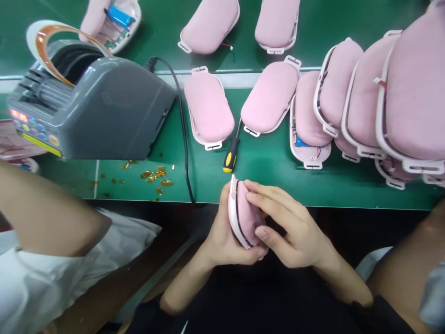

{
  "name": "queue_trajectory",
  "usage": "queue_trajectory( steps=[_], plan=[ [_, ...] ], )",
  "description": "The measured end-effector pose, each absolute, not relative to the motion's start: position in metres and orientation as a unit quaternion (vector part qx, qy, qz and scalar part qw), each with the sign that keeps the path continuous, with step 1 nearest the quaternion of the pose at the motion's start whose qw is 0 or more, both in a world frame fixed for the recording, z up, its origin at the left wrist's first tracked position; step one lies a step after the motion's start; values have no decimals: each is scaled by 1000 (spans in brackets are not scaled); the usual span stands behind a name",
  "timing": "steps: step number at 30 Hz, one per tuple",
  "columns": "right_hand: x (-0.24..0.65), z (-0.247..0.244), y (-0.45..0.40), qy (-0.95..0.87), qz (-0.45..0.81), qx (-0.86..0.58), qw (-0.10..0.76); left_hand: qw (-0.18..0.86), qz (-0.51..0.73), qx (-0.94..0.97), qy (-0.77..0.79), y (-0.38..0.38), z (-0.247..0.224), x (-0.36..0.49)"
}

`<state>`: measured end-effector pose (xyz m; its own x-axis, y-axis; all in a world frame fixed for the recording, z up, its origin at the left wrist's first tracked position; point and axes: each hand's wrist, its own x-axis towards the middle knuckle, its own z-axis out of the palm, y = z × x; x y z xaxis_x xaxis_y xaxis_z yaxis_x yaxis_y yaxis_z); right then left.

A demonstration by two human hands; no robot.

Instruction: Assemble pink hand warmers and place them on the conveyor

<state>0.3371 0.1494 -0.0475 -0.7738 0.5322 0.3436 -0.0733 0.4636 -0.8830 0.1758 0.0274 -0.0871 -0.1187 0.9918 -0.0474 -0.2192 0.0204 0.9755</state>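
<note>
Just off the table's front edge, a pink padded device (247,214) with a pale plastic rim is held on its side between my hands. My left hand (222,239) wraps round the rim from below and the left, thumb at the lower end. Pressed against the soft pink cover from the right are the fingers and thumb of my right hand (290,225). A dark gap shows between cover and rim. Beyond my hands, a black-and-yellow screwdriver (232,154) lies on the table, its tip by another pink padded device (269,99).
A grey tape dispenser (107,104) stands at left, its black cable (183,134) running to the table edge. Amber tape scraps (156,174) lie nearby. Stacked pink devices (368,102) fill the right side. An opened device (120,21) shows a blue cell. Other people's arms (48,211) flank me.
</note>
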Motion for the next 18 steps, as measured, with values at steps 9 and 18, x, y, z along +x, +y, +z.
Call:
queue_trajectory(
  steps=[9, 18],
  plan=[
    [342, -67, 153, -681, 671, -177, 234, 551, 493, 439, 510, 29, -76, 164],
    [338, -64, 141, -663, 671, -218, 250, 550, 561, 383, 486, 31, -79, 179]
  ],
)
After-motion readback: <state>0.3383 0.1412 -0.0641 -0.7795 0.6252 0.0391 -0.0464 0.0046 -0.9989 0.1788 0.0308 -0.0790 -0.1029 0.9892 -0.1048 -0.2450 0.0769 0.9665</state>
